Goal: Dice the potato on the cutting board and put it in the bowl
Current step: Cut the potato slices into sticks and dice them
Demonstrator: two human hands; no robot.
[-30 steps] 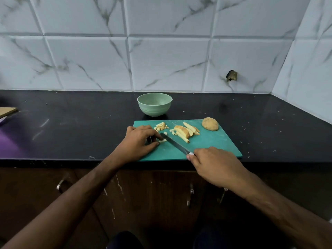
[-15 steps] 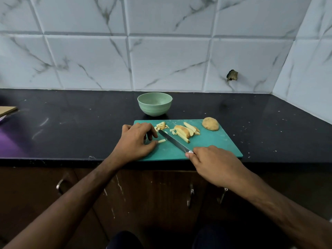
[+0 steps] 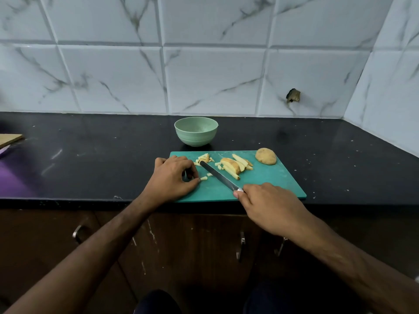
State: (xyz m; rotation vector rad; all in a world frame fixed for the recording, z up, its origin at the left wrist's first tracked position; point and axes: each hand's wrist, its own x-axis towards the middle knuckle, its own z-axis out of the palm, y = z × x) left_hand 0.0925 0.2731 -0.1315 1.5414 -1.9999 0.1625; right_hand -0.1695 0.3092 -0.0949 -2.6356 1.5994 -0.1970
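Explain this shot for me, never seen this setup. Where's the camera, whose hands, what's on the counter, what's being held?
There is no robot here: a person wears one wide-angle camera on the head, looking forward and down, so you see their own two arms. On the black counter lies a green cutting board, and behind it stands a pale green bowl, which looks empty. On the board are small potato dice, a heap of potato strips and an uncut potato half. The right hand grips a knife, its blade lying diagonally on the board. The left hand rests on the board with fingers curled; its thumb tip touches a short potato piece.
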